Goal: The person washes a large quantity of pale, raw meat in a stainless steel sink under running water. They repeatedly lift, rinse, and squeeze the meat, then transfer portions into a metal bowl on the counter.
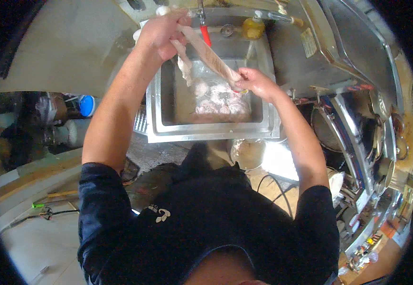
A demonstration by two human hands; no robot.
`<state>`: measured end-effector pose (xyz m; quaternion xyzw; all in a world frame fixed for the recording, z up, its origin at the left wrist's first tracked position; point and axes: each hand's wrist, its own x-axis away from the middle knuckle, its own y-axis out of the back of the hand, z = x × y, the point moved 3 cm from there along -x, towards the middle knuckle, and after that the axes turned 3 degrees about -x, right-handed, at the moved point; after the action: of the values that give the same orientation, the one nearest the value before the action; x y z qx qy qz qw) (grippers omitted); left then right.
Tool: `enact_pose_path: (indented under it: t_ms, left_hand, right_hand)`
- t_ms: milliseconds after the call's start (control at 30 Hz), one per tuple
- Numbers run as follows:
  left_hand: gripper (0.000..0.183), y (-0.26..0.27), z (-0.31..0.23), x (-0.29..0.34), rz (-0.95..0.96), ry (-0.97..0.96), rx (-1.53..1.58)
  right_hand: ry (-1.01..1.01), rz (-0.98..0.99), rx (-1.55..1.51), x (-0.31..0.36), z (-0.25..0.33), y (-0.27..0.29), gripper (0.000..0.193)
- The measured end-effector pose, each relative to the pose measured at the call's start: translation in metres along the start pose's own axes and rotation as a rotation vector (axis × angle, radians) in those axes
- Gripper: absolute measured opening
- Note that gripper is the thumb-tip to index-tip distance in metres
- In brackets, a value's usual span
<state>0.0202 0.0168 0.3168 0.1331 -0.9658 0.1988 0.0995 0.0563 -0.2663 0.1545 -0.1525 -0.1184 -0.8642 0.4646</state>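
Over a metal sink (211,132) I hold a long, pale, limp strip (206,54) with a wet, soft look; its exact kind I cannot make out. My left hand (163,34), higher and farther off, is closed round one end, and a loose tail dangles below it. The other end is pinched in my right hand (258,84), above the sink's right side. Between the hands the strip runs stretched, sloping down to the right. Several pale pinkish-white lumps (223,99) lie in the sink's bottom under my right hand.
A tap with a red nozzle (205,36) hangs over the sink's back edge. A yellow container (253,28) sits at the back right corner. Metal pans (382,128) crowd the right side. Below the sink stand a round pot (247,153) and a black cable (269,183).
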Motion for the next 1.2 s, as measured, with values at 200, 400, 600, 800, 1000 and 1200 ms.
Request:
enact_pose_path:
  t_ms: [200, 400, 600, 800, 1000, 1200]
  left_hand:
    - [0.022, -0.07, -0.068, 0.031, 0.152, 0.119, -0.112]
    - [0.025, -0.168, -0.11, 0.061, 0.144, -0.112, -0.315]
    - [0.024, -0.242, -0.139, 0.049, 0.32, -0.024, -0.193]
    - [0.015, -0.261, -0.144, 0.033, 0.46, -0.116, -0.184]
    - [0.014, -0.253, -0.146, 0.024, 0.457, -0.067, -0.293]
    - [0.018, -0.245, -0.165, 0.041, 0.233, -0.208, -0.464]
  right_hand:
    - [0.157, -0.27, 0.133, 0.028, 0.028, 0.007, 0.022]
    - [0.263, -0.339, 0.257, 0.061, 0.05, 0.021, 0.034]
    - [0.216, -0.285, -0.099, 0.081, 0.042, 0.025, 0.04]
    - [0.242, -0.164, -0.545, 0.075, 0.001, 0.021, 0.032]
    - [0.219, -0.21, -0.605, 0.061, -0.035, 0.008, 0.028]
    - [0.238, -0.244, -0.755, 0.041, -0.075, 0.003, 0.023]
